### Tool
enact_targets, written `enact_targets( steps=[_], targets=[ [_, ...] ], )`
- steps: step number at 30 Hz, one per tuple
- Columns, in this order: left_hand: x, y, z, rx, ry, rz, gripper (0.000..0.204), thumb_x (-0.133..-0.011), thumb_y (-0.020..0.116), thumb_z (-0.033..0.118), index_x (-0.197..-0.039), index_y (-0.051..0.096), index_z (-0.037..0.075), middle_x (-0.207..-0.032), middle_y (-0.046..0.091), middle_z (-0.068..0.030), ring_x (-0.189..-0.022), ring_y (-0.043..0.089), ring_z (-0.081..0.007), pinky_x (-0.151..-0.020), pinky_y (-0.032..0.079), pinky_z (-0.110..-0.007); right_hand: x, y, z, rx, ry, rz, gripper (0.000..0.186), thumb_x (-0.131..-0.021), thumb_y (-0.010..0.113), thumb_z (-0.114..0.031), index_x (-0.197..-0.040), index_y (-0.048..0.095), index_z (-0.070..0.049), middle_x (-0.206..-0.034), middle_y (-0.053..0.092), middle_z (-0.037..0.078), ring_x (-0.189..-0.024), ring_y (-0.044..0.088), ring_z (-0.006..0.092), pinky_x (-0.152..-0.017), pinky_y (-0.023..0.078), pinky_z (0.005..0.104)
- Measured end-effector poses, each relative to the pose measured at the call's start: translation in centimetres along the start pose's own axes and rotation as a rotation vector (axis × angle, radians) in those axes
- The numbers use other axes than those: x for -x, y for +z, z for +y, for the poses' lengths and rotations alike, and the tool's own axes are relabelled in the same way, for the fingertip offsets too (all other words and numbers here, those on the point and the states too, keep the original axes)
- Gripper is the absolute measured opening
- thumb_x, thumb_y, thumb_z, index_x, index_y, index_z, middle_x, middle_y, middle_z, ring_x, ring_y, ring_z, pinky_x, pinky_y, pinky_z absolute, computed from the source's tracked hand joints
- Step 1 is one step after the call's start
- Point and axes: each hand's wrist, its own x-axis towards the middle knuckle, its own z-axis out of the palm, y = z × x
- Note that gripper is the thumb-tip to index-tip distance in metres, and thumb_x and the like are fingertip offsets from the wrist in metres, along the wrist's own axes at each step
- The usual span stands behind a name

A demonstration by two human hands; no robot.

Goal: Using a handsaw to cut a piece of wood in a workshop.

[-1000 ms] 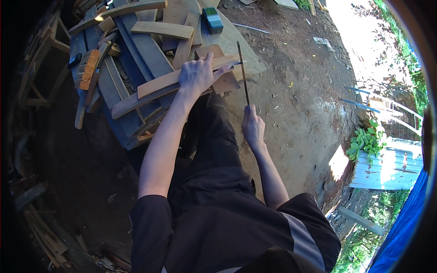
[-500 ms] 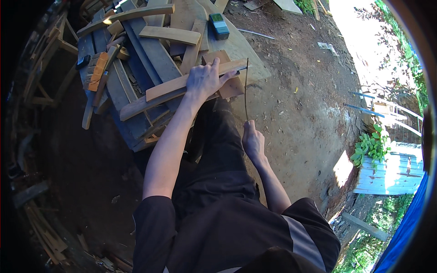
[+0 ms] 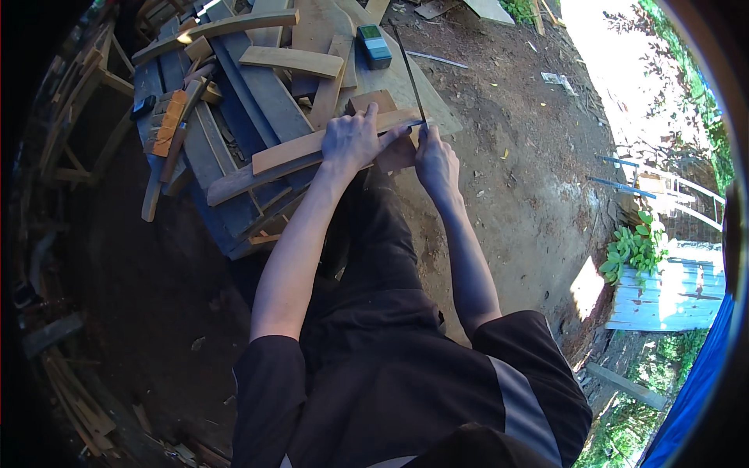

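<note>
My left hand [image 3: 349, 144] is wrapped over a pale wooden strip [image 3: 290, 153], pressing it down on the pile, its thumb reaching toward the strip's right end. Below the strip lies a darker, slightly curved wooden piece [image 3: 234, 184]. A wooden block [image 3: 398, 156] sits under the right end. Closed on the handle of a thin handsaw, seen on edge, my right hand [image 3: 437, 165] is right beside that end. The saw's dark blade [image 3: 407, 69] points away past the strip's end and crosses it. My fingers hide the handle.
Boards and offcuts [image 3: 290, 61] cover the low bench [image 3: 242, 242]. A teal and black device [image 3: 374, 48] lies at its far side. An orange-wrapped object [image 3: 168, 125] and a wooden-handled tool [image 3: 176, 150] lie at left. Bare dirt ground [image 3: 530, 187] stretches to the right.
My right hand has pushed the saw forward, away from me, up to the strip's end. The blade now reaches farther out and slants left. My left hand stays on the strip.
</note>
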Motion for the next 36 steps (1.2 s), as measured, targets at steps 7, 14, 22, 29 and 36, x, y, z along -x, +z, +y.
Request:
enact_targets(
  steps=[7,14,22,29,36],
  targets=[
    [-0.2,0.0,-0.5,0.015,-0.025,0.016,0.089,-0.088,0.041,0.08,-0.123,0.063,0.0,-0.08,0.073,-0.0181,-0.076,0.074,-0.0308,-0.066,0.059,-0.042,7.5,1.6,5.9,0.024,-0.011,-0.041,0.029,-0.107,0.037,-0.032,-0.108,0.05,-0.006,-0.073,0.065,0.028,-0.073,0.065,0.0485,-0.063,0.049,0.0579],
    [0.0,0.1,-0.9,0.034,0.025,0.049,0.087,-0.09,0.042,0.077,-0.121,0.064,-0.001,-0.08,0.073,-0.0193,-0.074,0.074,-0.0317,-0.065,0.059,-0.043,10.2,1.0,7.8,-0.023,0.055,-0.089,0.025,-0.105,0.044,-0.03,-0.104,0.051,-0.006,-0.074,0.063,0.029,-0.072,0.063,0.0488,-0.062,0.046,0.0584],
    [-0.6,0.2,-0.6,0.022,-0.031,0.047,0.086,-0.09,0.043,0.076,-0.12,0.065,-0.001,-0.075,0.072,-0.018,-0.073,0.074,-0.0309,-0.065,0.059,-0.042,2.6,1.2,4.1,0.026,-0.114,0.01,0.028,-0.106,0.038,-0.03,-0.107,0.049,-0.005,-0.071,0.064,0.028,-0.07,0.064,0.0485,-0.062,0.049,0.0588],
    [-0.5,0.2,-0.7,-0.001,-0.026,0.057,0.088,-0.089,0.04,0.079,-0.117,0.066,0.0,-0.072,0.072,-0.018,-0.071,0.074,-0.0313,-0.063,0.059,-0.042,8.1,3.4,7.0,0.005,-0.024,0.002,0.025,-0.106,0.04,-0.029,-0.105,0.048,-0.006,-0.068,0.063,0.027,-0.066,0.063,0.0484,-0.059,0.047,0.0585],
    [-0.4,-0.2,-1.2,0.043,0.0,0.016,0.088,-0.09,0.043,0.076,-0.122,0.063,-0.003,-0.079,0.073,-0.0203,-0.074,0.074,-0.033,-0.065,0.06,-0.044,11.0,1.5,8.0,-0.034,0.029,-0.079,0.026,-0.106,0.04,-0.03,-0.105,0.048,-0.005,-0.068,0.063,0.027,-0.066,0.064,0.0479,-0.058,0.047,0.0579]
  ],
)
